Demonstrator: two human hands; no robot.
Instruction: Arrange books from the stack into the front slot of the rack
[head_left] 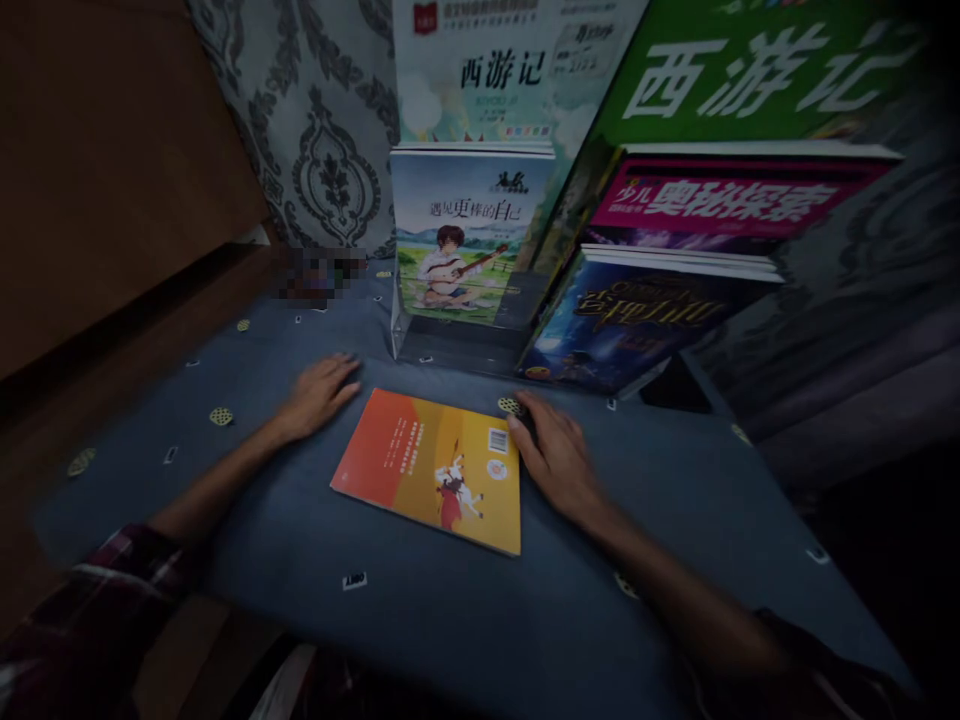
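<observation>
A thin orange and yellow book [427,470] lies flat on the blue cloth, its barcode and a small picture of a rider on a white horse facing up. My left hand [319,395] rests on the cloth beyond the book's left corner, fingers stretched out, holding nothing. Close against the book's right edge is my right hand [559,450], resting on the cloth with its thumb and fingers apart. Whether the thumb touches the book's edge I cannot tell. Neither hand is gripping anything.
Behind the book, a clear stand [457,345] holds a guitar-player book [472,230] before a taller pale book [499,70]. At right stand a dark blue book [637,320], a magenta book [712,200] and a green book [750,80]. Patterned curtain [322,150] hangs behind.
</observation>
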